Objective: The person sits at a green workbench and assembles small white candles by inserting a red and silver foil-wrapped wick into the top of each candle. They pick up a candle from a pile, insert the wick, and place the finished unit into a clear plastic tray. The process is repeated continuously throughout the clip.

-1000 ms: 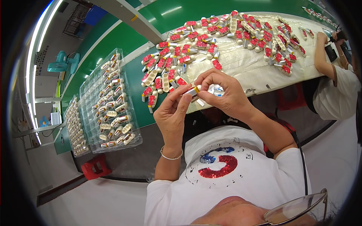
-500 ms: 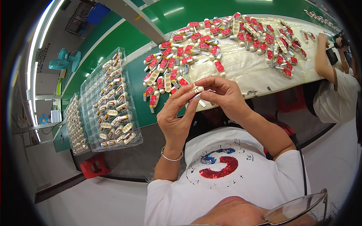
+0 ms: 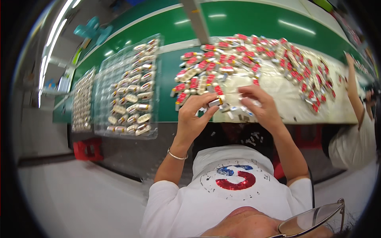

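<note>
My left hand [image 3: 193, 115] pinches a small cream oblong piece with a silver and gold band [image 3: 216, 102] between thumb and fingertips, above the near table edge. My right hand [image 3: 262, 108] is apart from it to the right, fingers spread and slightly smeared by motion; I see nothing in them. Beneath and beyond the hands lies a heap of similar cream pieces with red labels and silver parts [image 3: 206, 67], spread over a pale sheet [image 3: 274, 85]. A few loose silvery scraps [image 3: 243, 109] lie between my hands on the sheet.
To the left, a clear plastic tray [image 3: 104, 85] holds banded pieces in part of its cells. A fuller tray [image 3: 82, 105] stands farther left. A metal post [image 3: 195, 20] rises from the green table [image 3: 168, 27]. Another person's arm [image 3: 354, 85] reaches in at right. A red stool [image 3: 88, 150] sits below.
Both hands were together on the piece; the right has let go and moved away to the right, while the left keeps the piece. The whole view has also turned and shifted.
</note>
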A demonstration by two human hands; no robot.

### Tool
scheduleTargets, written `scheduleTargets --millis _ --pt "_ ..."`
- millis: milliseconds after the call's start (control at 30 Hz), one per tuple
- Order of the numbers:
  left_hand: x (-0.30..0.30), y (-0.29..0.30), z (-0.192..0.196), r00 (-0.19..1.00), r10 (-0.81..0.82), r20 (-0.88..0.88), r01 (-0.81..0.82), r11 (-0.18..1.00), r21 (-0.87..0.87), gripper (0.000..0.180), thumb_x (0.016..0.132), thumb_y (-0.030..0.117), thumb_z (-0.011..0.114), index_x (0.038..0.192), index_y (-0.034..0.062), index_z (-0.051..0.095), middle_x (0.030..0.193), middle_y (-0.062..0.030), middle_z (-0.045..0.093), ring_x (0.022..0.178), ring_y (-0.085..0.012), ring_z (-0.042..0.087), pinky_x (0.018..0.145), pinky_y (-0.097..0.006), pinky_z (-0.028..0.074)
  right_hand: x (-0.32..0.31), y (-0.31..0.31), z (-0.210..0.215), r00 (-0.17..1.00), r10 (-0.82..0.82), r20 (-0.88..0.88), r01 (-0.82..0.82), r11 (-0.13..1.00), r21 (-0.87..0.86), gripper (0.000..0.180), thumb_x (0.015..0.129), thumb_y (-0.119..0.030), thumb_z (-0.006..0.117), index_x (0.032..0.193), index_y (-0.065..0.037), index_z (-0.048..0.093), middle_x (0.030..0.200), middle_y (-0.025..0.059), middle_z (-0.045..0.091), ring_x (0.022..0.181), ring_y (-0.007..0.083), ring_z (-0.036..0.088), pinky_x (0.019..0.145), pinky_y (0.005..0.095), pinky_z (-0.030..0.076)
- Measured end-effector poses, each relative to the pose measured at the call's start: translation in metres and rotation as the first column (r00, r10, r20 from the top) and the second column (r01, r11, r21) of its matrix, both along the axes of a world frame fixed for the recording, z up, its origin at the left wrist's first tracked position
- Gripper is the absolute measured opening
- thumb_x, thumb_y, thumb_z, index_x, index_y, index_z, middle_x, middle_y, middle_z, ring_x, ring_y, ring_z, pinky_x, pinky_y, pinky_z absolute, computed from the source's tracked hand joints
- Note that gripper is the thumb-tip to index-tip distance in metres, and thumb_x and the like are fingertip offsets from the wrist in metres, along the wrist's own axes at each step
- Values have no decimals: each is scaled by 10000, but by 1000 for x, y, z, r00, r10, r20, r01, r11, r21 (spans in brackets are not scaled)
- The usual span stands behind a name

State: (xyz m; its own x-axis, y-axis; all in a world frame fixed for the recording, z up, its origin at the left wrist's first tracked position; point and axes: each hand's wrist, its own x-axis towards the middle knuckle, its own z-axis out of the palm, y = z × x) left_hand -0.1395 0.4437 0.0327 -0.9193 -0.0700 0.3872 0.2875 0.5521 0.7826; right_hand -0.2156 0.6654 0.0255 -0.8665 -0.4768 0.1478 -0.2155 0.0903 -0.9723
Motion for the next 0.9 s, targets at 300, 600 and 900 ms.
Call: scheduleTargets --millis 300,600,900 --pt "21 -216 -28 841 541 -18 -507 799 325 216 867 69 641 1067 -12 655 900 -43 645 757 -80 591 632 -226 479 -48 34 -26 940 25 -339 155 856 493 398 791 140 491 1139 -5 620 1138 139 613 1121 280 572 977 360 431" --pt "-14 -378 -19 664 699 -267 -712 480 -513 199 777 107 621 958 70 694 985 -87 648 968 -298 590 855 -417 479 -47 21 -27 862 -17 -507 353 737 576 297 793 41 617 1078 -34 654 1075 112 611 1032 289 570 896 366 441" --pt "-89 -436 -58 748 656 -100 -485 438 -758 194 802 84 582 956 110 698 987 -118 664 868 -341 650 789 -445 514 -52 37 -29 806 -82 -586 437 751 495 201 827 4 606 1015 -28 671 942 93 642 900 239 585 857 345 439"
